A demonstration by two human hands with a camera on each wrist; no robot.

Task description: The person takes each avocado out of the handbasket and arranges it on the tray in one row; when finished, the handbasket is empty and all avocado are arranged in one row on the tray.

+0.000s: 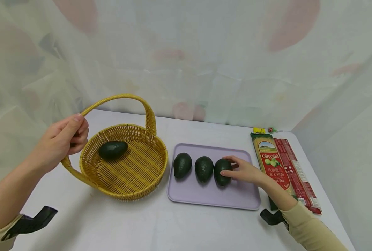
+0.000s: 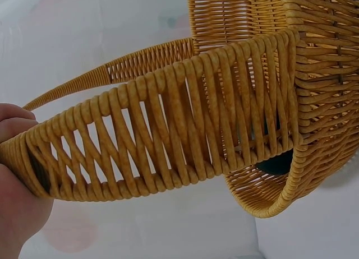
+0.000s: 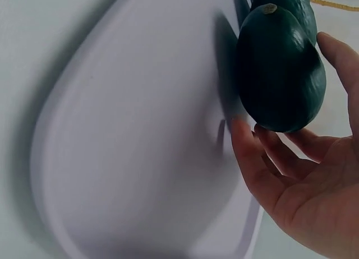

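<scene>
My left hand grips the arched handle of a yellow-brown wicker basket. One dark green avocado lies inside it, towards the left. In the left wrist view, the basket handle runs from the fingers to the woven side. To the right is a lilac tray with a row of 3 avocados. The left avocado and middle avocado stand apart from my hands. My right hand holds the rightmost avocado, fingers curved around its side and thumb against it.
Right of the tray lie a green-and-red pasta packet and a dark red packet. Behind them are a small yellow item and a small red-green item. A pale patterned curtain hangs at the table's back.
</scene>
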